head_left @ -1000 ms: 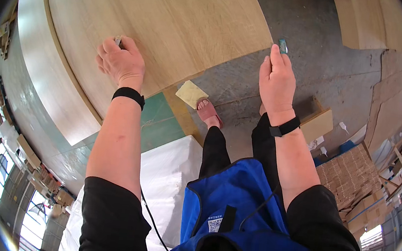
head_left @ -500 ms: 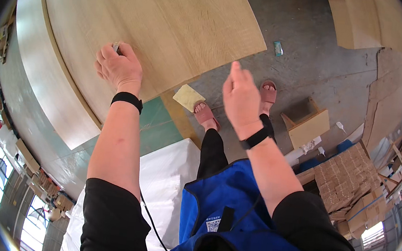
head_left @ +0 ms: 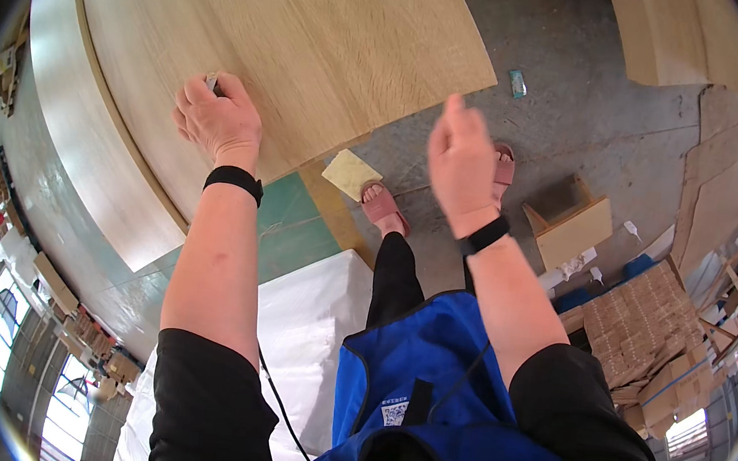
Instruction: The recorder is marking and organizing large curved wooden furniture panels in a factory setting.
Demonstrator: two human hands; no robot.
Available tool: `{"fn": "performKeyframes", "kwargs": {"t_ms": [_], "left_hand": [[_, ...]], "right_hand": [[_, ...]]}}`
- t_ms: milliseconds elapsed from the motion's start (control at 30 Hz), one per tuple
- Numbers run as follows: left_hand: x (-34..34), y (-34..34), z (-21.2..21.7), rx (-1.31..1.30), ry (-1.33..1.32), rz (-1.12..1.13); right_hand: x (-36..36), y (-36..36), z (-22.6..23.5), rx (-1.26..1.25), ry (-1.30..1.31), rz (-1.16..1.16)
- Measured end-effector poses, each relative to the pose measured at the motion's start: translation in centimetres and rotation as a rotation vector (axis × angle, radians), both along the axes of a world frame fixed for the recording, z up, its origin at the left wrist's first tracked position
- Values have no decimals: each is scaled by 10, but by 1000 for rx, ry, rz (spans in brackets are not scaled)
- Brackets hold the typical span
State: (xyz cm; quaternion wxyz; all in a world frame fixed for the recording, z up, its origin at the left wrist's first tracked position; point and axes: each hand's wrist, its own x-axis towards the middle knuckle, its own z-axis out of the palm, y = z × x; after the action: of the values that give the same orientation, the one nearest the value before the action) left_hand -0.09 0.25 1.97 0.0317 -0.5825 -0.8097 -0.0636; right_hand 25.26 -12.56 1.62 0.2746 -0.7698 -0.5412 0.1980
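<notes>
A large wood-grain board (head_left: 316, 45) fills the upper left, its near edge running toward my feet. Over its surface my left hand (head_left: 219, 116) is closed around a small greyish piece, of which only the tip shows between the thumb and fingers; its kind I cannot make out. My right hand (head_left: 464, 164) is off the board's right corner, blurred by motion. One finger or the thumb points up toward the board's edge, and the other fingers look bunched. Whether it touches the edge I cannot tell.
A yellowish cloth or pad (head_left: 351, 173) lies beside my pink slippers (head_left: 386, 207). Right of them stand a small wooden box (head_left: 574, 234) and stacked brown cardboard (head_left: 644, 309). A small teal packet (head_left: 517, 84) lies on the floor. A white-covered block (head_left: 312, 301) is below the board.
My right hand has moved up and to the right along the board's edge. My left hand stays nearly where it was, still closed on the small piece. The view has shifted slightly.
</notes>
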Motion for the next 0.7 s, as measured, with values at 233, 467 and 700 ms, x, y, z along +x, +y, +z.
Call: {"fn": "performKeyframes", "kwargs": {"t_ms": [233,467,700], "left_hand": [[-4,-2,2,-20,-7,-3],[0,-2,2,-22,-9,-13],[-1,-3,1,-21,-44,24]], "right_hand": [[-38,-30,16,-76,158,166],[26,-1,-16,144,-86,69],[14,-31,-26,-28,-157,108]]}}
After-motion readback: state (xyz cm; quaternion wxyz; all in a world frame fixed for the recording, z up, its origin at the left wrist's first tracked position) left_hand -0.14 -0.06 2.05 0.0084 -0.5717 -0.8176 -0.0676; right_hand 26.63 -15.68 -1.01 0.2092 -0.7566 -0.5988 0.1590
